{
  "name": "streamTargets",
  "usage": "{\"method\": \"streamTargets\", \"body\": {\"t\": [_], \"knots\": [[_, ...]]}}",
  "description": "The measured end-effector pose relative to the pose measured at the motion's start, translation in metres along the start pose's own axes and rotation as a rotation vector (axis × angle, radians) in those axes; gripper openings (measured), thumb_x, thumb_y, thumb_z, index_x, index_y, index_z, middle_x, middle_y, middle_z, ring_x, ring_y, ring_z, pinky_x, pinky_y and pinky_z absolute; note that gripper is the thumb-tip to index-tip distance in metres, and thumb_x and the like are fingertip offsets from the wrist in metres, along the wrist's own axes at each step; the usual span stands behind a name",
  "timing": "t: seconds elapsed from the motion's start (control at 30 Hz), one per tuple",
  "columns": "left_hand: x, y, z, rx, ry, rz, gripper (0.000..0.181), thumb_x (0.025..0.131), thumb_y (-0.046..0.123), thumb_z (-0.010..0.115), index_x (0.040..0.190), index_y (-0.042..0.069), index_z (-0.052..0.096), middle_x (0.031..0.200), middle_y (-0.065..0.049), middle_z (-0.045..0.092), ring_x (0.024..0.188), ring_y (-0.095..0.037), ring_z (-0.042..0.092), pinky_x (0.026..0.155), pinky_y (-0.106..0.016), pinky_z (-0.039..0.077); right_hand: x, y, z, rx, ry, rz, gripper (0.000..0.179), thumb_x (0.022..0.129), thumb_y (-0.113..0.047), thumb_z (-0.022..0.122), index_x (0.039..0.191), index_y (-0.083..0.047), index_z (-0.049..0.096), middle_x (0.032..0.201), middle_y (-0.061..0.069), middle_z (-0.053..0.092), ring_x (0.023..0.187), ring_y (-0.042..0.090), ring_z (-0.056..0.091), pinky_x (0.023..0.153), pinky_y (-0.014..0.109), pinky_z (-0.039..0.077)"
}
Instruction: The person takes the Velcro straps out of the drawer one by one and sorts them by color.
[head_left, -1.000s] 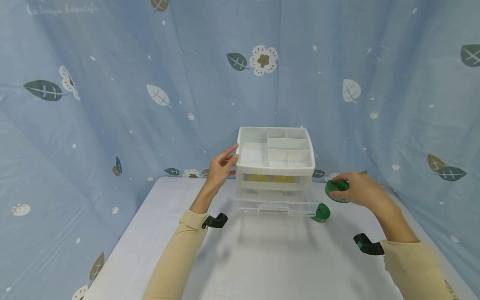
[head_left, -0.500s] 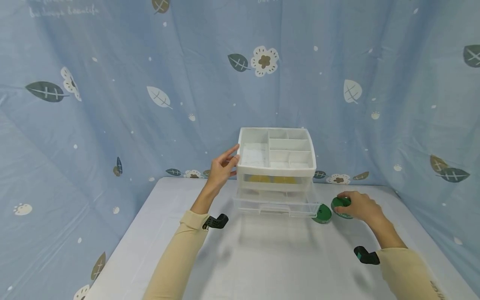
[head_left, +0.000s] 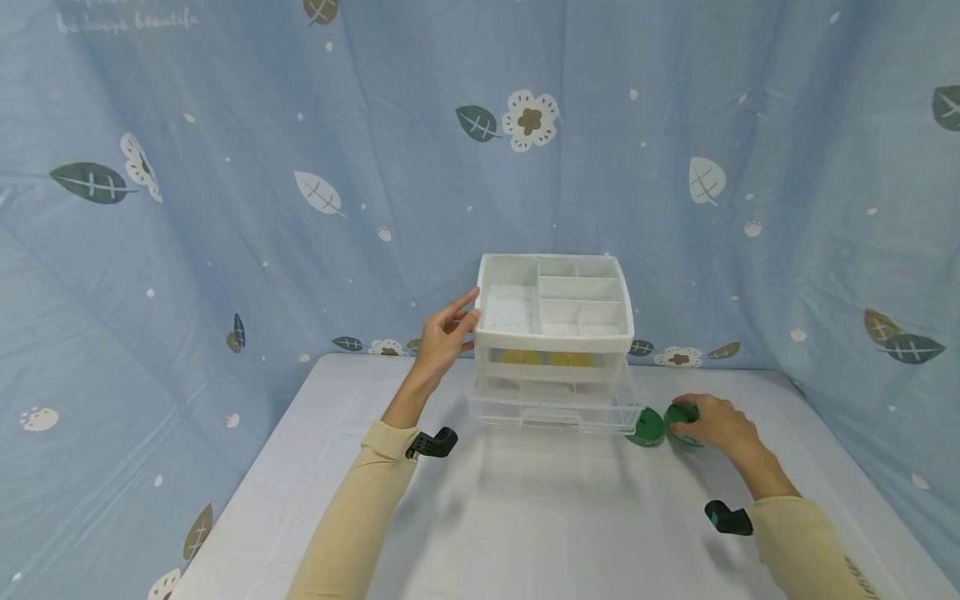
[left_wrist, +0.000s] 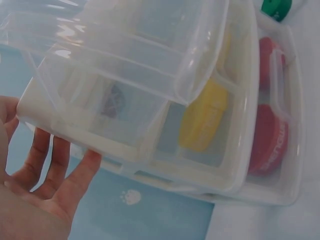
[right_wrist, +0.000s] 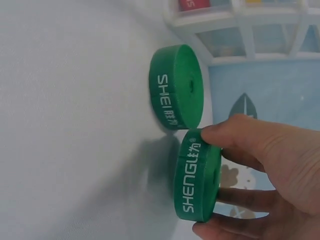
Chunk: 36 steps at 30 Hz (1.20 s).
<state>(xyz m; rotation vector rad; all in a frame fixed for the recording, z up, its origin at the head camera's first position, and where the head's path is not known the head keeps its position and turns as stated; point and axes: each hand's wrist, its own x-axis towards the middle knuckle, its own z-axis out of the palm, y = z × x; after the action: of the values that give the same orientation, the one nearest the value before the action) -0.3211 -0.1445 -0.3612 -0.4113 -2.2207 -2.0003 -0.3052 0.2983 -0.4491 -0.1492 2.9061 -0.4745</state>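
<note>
On your white bench [head_left: 555,533], right of one drawer unit [head_left: 555,342] | two green rolls [right_wrist: 165,90]: your right hand [head_left: 718,422] pinches one, the other just beside it | your left hand [head_left: 441,340], fingers spread, touches the unit's side | inside, two yellow rolls [left_wrist: 202,120], two red rolls [left_wrist: 270,142] | blue patterned curtain [head_left: 600,183] behind

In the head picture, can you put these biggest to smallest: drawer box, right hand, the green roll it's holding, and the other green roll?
1. Drawer box
2. Right hand
3. Held green roll and other green roll: about alike, both partly hidden, so I can't rank them.
</note>
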Motion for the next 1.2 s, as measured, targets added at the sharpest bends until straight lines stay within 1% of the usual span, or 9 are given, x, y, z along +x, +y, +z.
{"method": "streamTargets", "body": {"t": [0.2, 0.33, 0.6, 0.73, 0.9, 1.0, 1.13, 1.2], "knots": [[0.0, 0.002, 0.0, -0.007, -0.004, -0.005, 0.046, 0.101, 0.025, 0.058, 0.146, 0.023, 0.05, 0.124, -0.025, 0.058, 0.112, -0.03, 0.063, 0.093, -0.044, 0.057, -0.001, 0.0, 0.003, 0.004, -0.002, 0.024, 0.059, 0.086, -0.032, 0.072, 0.133, 0.001, 0.057, 0.129, 0.036, 0.054, 0.11, 0.057, 0.053, 0.082, 0.071, 0.047], [0.0, 0.002, 0.0, -0.026, -0.007, -0.008, 0.046, 0.101, 0.023, 0.057, 0.146, 0.021, 0.049, 0.122, -0.025, 0.056, 0.111, -0.029, 0.063, 0.095, -0.046, 0.056, 0.0, 0.002, 0.007, 0.008, -0.009, 0.027, 0.062, 0.086, -0.033, 0.072, 0.135, 0.001, 0.054, 0.129, 0.037, 0.053, 0.11, 0.058, 0.052, 0.08, 0.07, 0.048], [0.0, 0.002, 0.0, -0.055, -0.005, -0.011, 0.047, 0.101, 0.021, 0.057, 0.147, 0.019, 0.048, 0.126, -0.029, 0.054, 0.118, -0.041, 0.058, 0.098, -0.054, 0.052, 0.003, 0.005, 0.017, -0.004, 0.01, 0.013, 0.061, 0.084, -0.03, 0.073, 0.133, 0.001, 0.056, 0.128, 0.037, 0.054, 0.11, 0.055, 0.054, 0.082, 0.07, 0.048], [0.0, 0.001, 0.001, -0.056, -0.005, -0.014, 0.047, 0.101, 0.021, 0.057, 0.147, 0.019, 0.049, 0.125, -0.028, 0.055, 0.117, -0.039, 0.059, 0.098, -0.053, 0.053, 0.004, 0.007, 0.02, -0.006, 0.007, 0.011, 0.06, 0.083, -0.029, 0.074, 0.133, 0.001, 0.057, 0.127, 0.037, 0.054, 0.11, 0.054, 0.054, 0.082, 0.069, 0.049], [0.0, 0.001, 0.0, -0.056, -0.007, -0.02, 0.046, 0.101, 0.022, 0.058, 0.146, 0.02, 0.05, 0.123, -0.025, 0.057, 0.112, -0.031, 0.062, 0.097, -0.051, 0.054, 0.005, 0.008, 0.021, -0.01, 0.012, 0.003, 0.06, 0.083, -0.03, 0.074, 0.133, 0.0, 0.057, 0.127, 0.037, 0.054, 0.109, 0.053, 0.055, 0.081, 0.069, 0.049], [0.0, 0.001, -0.001, -0.045, -0.007, -0.019, 0.046, 0.101, 0.023, 0.058, 0.146, 0.021, 0.05, 0.123, -0.025, 0.057, 0.111, -0.028, 0.063, 0.096, -0.048, 0.055, 0.005, 0.009, 0.022, -0.009, 0.014, -0.006, 0.06, 0.084, -0.03, 0.074, 0.133, 0.001, 0.057, 0.126, 0.038, 0.054, 0.109, 0.054, 0.055, 0.081, 0.068, 0.049], [0.0, 0.001, -0.001, -0.038, -0.014, -0.009, 0.047, 0.101, 0.024, 0.058, 0.146, 0.021, 0.049, 0.124, -0.026, 0.057, 0.112, -0.032, 0.062, 0.095, -0.047, 0.056, 0.003, 0.009, 0.023, -0.006, 0.011, -0.007, 0.06, 0.085, -0.029, 0.073, 0.133, 0.002, 0.056, 0.126, 0.039, 0.053, 0.11, 0.056, 0.054, 0.081, 0.069, 0.049], [-0.001, 0.001, -0.001, -0.039, -0.015, -0.007, 0.046, 0.101, 0.024, 0.058, 0.146, 0.021, 0.049, 0.124, -0.028, 0.056, 0.111, -0.032, 0.062, 0.095, -0.047, 0.056, 0.002, 0.008, 0.023, -0.006, 0.01, -0.009, 0.06, 0.085, -0.029, 0.073, 0.134, 0.002, 0.055, 0.126, 0.039, 0.053, 0.11, 0.056, 0.053, 0.081, 0.069, 0.05]]}}
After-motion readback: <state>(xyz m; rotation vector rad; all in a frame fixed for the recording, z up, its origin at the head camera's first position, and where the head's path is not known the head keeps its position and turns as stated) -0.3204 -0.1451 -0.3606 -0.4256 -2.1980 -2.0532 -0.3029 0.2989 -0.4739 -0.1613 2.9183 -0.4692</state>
